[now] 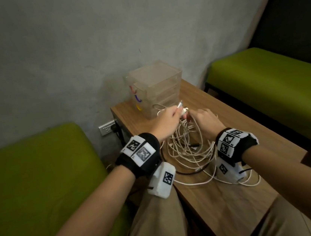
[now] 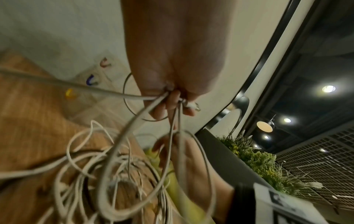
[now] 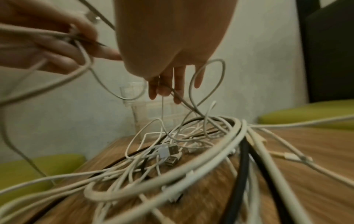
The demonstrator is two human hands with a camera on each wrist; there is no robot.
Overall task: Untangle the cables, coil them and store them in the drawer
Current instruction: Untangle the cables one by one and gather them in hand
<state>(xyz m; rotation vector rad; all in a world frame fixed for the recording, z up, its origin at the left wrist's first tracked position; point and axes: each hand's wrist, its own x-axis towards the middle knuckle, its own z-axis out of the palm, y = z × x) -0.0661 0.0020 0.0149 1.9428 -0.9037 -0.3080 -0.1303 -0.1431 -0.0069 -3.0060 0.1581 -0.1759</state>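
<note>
Untangling barely begun: my left hand (image 1: 167,120) pinches several strands of the white tangled cables (image 1: 189,149), my right hand (image 1: 206,120) plucks one, just before the closed clear plastic drawer unit (image 1: 156,90); nothing coiled or stored.

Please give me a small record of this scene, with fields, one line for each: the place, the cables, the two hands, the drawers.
surface: wooden table between green seats
cables: tangled pile on the table, mostly white, at least one black
left hand: grips white cable strands and a connector end, lifted above the pile
right hand: pinches a cable strand close beside the left hand
storage: clear drawer unit at the table's far end, coloured handles, drawers look closed
progress: nothing coiled or stored yet, as far as visible
</note>
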